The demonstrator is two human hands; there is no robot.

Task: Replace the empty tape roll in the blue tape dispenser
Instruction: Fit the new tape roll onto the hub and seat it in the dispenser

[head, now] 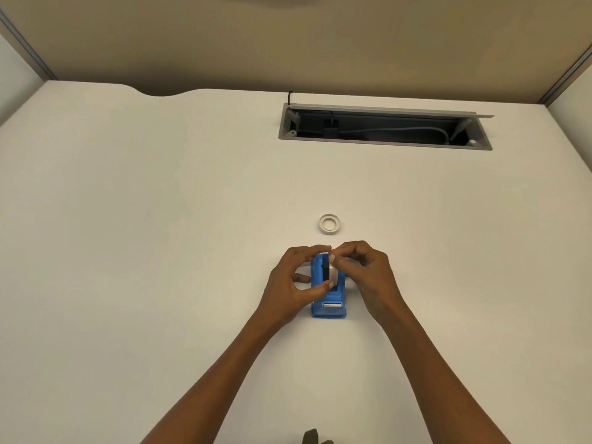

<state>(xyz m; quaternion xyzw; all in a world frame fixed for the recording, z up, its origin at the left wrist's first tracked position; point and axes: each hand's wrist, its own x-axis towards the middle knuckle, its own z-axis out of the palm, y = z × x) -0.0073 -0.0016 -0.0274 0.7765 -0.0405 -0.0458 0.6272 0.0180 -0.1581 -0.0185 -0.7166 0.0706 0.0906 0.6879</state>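
The blue tape dispenser [329,307] stands on the white desk, its metal cutter facing me. A whitish tape roll [333,273] with a black hub sits in its slot, mostly hidden by my fingers. My left hand [293,285] wraps the dispenser's left side, thumb pressing the roll's near edge. My right hand [368,274] pinches the roll's top from the right. A second white tape ring [329,224] lies flat on the desk just beyond my hands.
An open grey cable tray [384,128] with wires is recessed in the desk at the far right. Tan partition walls enclose the desk's back and sides. A dark object [312,437] shows at the bottom edge.
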